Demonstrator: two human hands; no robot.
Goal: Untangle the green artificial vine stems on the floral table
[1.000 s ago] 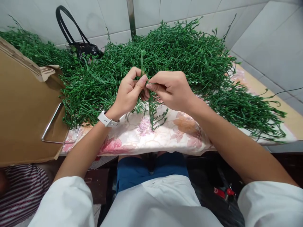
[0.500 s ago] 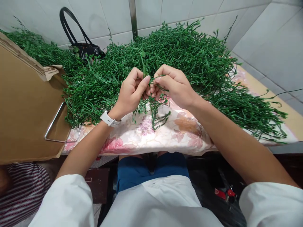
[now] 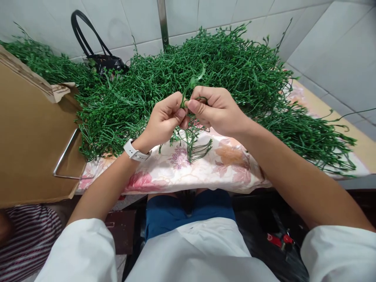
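Note:
My left hand (image 3: 169,116) is closed, thumb against fingers, around a green plastic stem (image 3: 188,89) that sticks up with a pale leaf-like tip. Close beside it, my right hand (image 3: 216,107) pinches a thin part of the same green strands between thumb and forefinger. The fingers of both hands nearly touch and hide the point where the strands meet. Below the hands, a few loose artificial stems (image 3: 199,152) lie on the floral cloth (image 3: 176,172). Behind them spreads a large heap of green artificial stems (image 3: 235,62).
A cardboard box (image 3: 35,137) with a metal wire handle (image 3: 63,156) stands at the left. A black handbag (image 3: 108,62) rests against the tiled wall (image 3: 220,13). Another person's striped sleeve (image 3: 32,239) shows at lower left. Red-handled pliers (image 3: 279,239) lie low on the right.
My left hand has turned inward, its thumb lower. The held stem now leans to the right, and my right hand has closed its pinch nearer the left fingers.

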